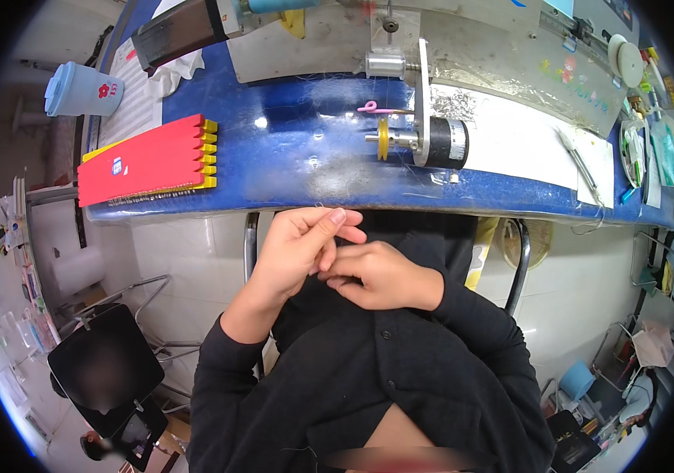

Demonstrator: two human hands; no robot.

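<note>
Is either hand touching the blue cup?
No, the left hand and right hand are close together by the table, well apart from the blue cup.

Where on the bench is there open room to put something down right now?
The widest open patch is the blue tabletop between the red board and the yellow wheel; fine strands may lie there. The white paper is mostly bare between the black motor and the white pen-like tool. It is crowded around the teal packet.

What surrounds my fingers (pixel 349 235)
Just ahead of them, a blue-topped table (pixel 274 169) catches glints of light; below and to both sides spreads pale tiled floor (pixel 199 260); back and left stands a black, metal-framed chair (pixel 108 335).
</note>
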